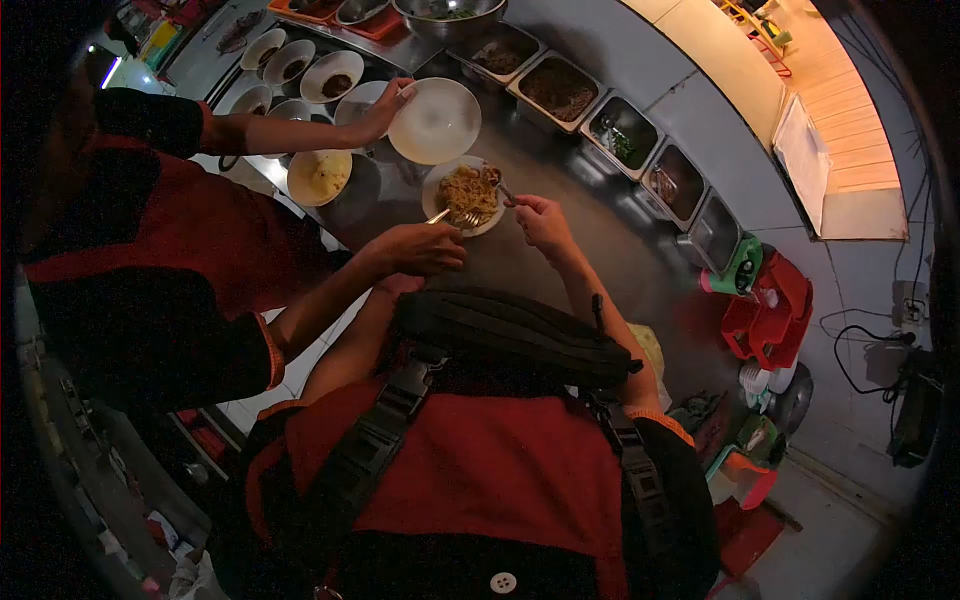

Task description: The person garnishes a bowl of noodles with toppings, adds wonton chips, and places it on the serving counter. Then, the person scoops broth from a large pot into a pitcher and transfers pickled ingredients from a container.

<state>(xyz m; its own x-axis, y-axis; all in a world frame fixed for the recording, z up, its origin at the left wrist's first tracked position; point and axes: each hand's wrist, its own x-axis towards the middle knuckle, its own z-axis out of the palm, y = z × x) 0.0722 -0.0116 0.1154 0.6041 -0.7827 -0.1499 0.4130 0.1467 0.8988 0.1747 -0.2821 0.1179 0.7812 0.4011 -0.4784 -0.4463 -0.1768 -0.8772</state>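
My right hand (541,221) is closed around the handle of a metal utensil (507,194), whose tip is at the noodles; whether it is a spoon or a fork I cannot make out. Those noodles (466,194) lie on a white plate (430,190) in front of me. My left hand (402,284) shows only in part, low beside the counter edge, behind a co-worker's hand and my black bag. That co-worker's hand (425,249) grips a fork (438,216) with its tines at the noodles. The co-worker's other hand (384,115) holds a white bowl (434,120) just beyond the plate.
Several white bowls (332,78) with dark contents stand at the upper left, and a bowl with yellow food (320,178) is nearer. Metal food trays (557,92) line the wall. A red basket (770,312) sits on the right. The co-worker stands close on my left.
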